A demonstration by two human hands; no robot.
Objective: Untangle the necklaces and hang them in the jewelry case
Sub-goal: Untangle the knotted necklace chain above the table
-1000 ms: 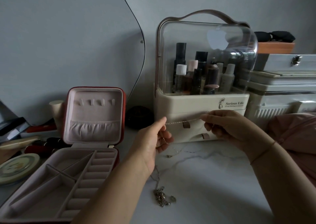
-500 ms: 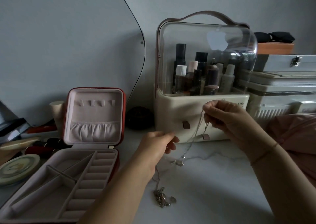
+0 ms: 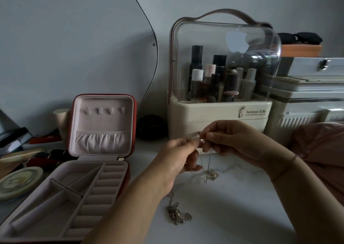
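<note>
My left hand (image 3: pixel 181 155) and my right hand (image 3: pixel 230 141) meet above the white marble table (image 3: pixel 232 206), both pinching the top of a thin silver necklace (image 3: pixel 210 160). Its chain hangs down to a small pendant (image 3: pixel 211 175) just above the table. A tangled heap of silver necklaces (image 3: pixel 176 214) lies on the table below my left wrist, with a strand running up towards my left hand. The red jewelry case (image 3: pixel 100 124) stands open at the left, its pale lid upright with a row of small hooks (image 3: pixel 104 110) and a gathered pocket.
A cream cosmetics organiser (image 3: pixel 219 113) with a clear dome stands right behind my hands. White boxes (image 3: pixel 307 98) are stacked at the right, with pink fabric (image 3: pixel 322 147) in front. Round tins, red tubes and a cup crowd the left edge beside the case.
My hands came together: the left rose and the right dropped towards it. The chain, first stretched level between them, now hangs straight down from both pinches with the pendant near the table.
</note>
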